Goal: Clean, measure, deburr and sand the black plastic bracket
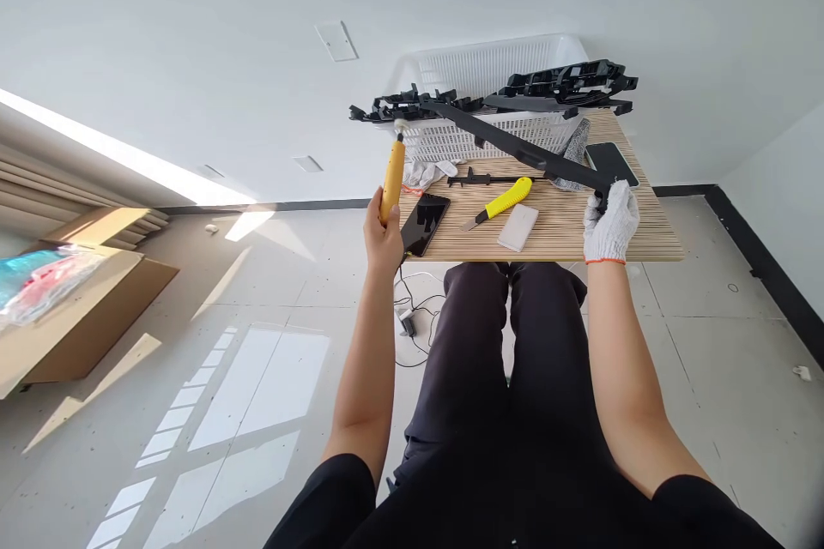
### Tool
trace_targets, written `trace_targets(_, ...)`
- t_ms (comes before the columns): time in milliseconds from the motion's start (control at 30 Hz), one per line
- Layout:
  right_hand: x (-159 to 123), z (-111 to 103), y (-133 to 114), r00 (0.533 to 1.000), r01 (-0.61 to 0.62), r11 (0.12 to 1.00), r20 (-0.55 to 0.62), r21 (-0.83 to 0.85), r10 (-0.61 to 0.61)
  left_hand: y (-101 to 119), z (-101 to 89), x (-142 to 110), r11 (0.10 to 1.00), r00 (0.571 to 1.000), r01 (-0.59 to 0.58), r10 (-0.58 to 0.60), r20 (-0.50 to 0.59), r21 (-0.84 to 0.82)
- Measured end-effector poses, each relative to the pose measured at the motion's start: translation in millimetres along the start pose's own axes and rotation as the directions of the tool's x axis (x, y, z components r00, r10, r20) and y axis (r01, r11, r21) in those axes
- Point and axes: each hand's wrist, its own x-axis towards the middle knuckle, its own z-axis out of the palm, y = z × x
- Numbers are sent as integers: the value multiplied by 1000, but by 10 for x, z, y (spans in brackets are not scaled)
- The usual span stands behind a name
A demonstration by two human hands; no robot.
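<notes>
My left hand [384, 238], bare, is closed round a yellow rotary tool [392, 180] held upright, with a small round whitish head at its top. My right hand [611, 223] wears a white knit glove and grips the near end of a long black plastic trim strip [515, 146]. The strip slants up and left across the front of a white basket [438, 141]; its far end overlaps other black plastic parts [566, 84] lying on the basket. Between my hands, a yellow utility knife [508, 197] with its blade out lies beside a white pad [518, 228].
The slatted wooden table [566, 232] also holds a dark phone [426, 223], another phone-like device [611, 163], a white glove [428, 174], a grey glove [576, 150] and a thin black part [482, 178]. Cables and an adapter [407, 323] lie on the floor. A cardboard box [103, 317] stands left.
</notes>
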Motion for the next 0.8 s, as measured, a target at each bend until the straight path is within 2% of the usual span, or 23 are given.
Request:
trace_targets(67,8,0,4,1000,-4,1000,4,-3,4,120,75,67,997,997,-76,76,27,-28)
trace_targets(133,8,3,3,1000,-2,1000,2,-5,2,208,171,135,993,994,-103,105,43,-53)
trace_targets(300,-21,22,-16,1000,-22,999,-19,26,23,273,363,182,996,997,-60,63,43,-70)
trace_targets(667,-39,10,-11,1000,3,1000,10,23,-4,274,459,156,997,995,-74,74,64,2)
trace_targets(800,-37,7,-9,1000,1,999,14,38,-1,326,531,159,1000,998,-23,23,66,2)
